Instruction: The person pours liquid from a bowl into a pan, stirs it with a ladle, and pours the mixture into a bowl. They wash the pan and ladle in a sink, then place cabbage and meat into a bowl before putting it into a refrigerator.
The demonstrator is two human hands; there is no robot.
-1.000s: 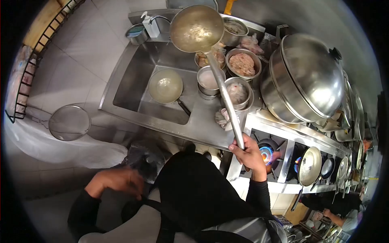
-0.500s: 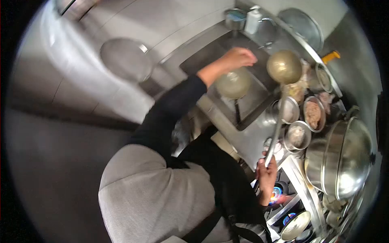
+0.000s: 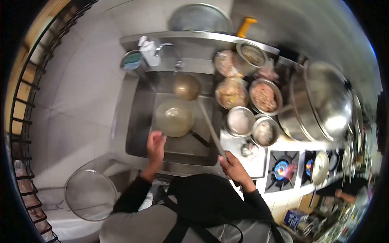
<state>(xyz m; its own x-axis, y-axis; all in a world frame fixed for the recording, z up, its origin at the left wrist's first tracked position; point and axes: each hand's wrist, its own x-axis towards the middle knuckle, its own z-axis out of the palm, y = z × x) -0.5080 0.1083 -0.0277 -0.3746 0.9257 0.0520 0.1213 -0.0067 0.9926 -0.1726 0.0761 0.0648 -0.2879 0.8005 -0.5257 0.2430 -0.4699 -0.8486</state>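
My right hand (image 3: 237,168) is closed round the end of a long-handled ladle (image 3: 187,86). The ladle's round bowl hangs over the far part of the sink (image 3: 133,133), beyond a pan. That pan (image 3: 174,118) lies in the sink with its black handle pointing toward my right hand. My left hand (image 3: 155,146) is over the sink's near side, just short of the pan's rim. Its fingers are curled together and a little blurred; I cannot tell what, if anything, is between them.
Right of the sink stand several metal bowls of food, including one of raw meat (image 3: 265,97), and a large lidded pot (image 3: 324,101). A lit burner (image 3: 281,170) and a frying pan (image 3: 320,168) are at the right. A tap (image 3: 178,62) and pump bottle (image 3: 150,52) stand behind the sink.
My view has turned to face the sink. My left hand has drawn back from beyond the pan to its near side. The ladle stays in my right hand, its bowl now over the sink.
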